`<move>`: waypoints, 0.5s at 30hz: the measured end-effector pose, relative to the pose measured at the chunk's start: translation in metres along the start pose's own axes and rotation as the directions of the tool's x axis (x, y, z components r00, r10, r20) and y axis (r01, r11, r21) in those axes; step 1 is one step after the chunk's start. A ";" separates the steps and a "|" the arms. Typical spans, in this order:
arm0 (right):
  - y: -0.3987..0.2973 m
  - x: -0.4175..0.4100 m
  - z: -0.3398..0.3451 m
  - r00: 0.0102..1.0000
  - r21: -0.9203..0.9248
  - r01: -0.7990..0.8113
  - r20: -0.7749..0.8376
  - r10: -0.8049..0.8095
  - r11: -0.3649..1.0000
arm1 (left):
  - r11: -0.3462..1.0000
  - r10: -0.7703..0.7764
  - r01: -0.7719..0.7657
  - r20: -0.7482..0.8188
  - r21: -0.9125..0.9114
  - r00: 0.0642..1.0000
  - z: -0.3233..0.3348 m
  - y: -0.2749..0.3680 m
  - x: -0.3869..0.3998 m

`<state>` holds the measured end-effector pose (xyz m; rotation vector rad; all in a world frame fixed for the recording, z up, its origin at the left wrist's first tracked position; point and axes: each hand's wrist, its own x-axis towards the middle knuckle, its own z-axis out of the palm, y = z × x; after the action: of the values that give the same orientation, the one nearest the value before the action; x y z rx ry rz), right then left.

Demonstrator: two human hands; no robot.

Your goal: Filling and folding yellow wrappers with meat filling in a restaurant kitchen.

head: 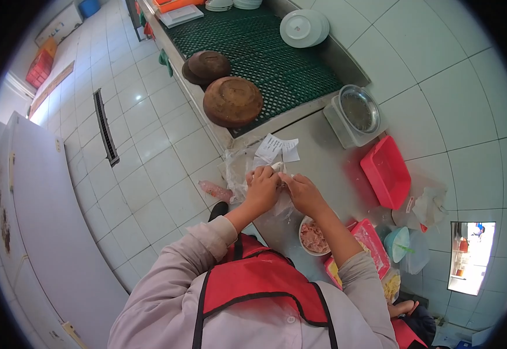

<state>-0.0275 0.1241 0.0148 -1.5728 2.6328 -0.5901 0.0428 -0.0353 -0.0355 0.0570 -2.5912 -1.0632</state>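
Observation:
My left hand [263,187] and my right hand [301,192] meet over the steel counter, with fingers bent and fingertips nearly touching. Between them is a small whitish thing [278,166], mostly hidden by the fingers; what it is I cannot tell. Clear plastic bags [239,168] lie crumpled under and beside the hands. Just beyond the fingers lie printed paper slips [269,147]. A white bowl of raw minced meat [313,237] stands near my right forearm. Left of the bags, a clear bag with pink contents [215,190] is at the counter's edge.
Upturned brown bowls [233,101] and stacked white plates [303,28] rest on the green mat [279,74]. Along the wall stand a clear container [343,131], a red basin [385,172] and a turquoise bowl [396,244]. Another person's arm [399,308] is at lower right.

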 end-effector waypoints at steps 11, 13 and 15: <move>-0.007 0.000 -0.020 0.990 0.185 -0.050 0.139 0.025 0.981 | 0.999 0.035 -0.034 -0.026 0.033 0.999 0.005 -0.006 -0.003; 0.000 -0.004 -0.015 0.989 0.165 -0.047 0.146 0.023 0.985 | 0.997 0.057 -0.054 -0.050 0.057 0.997 0.007 -0.004 -0.002; 0.005 -0.008 -0.015 0.988 0.146 -0.041 0.152 0.019 0.988 | 0.994 0.078 -0.072 -0.074 0.085 0.994 0.008 -0.003 -0.004</move>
<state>-0.0307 0.1372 0.0254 -1.4711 2.4379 -0.6240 0.0432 -0.0316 -0.0444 0.0201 -2.5459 -0.9101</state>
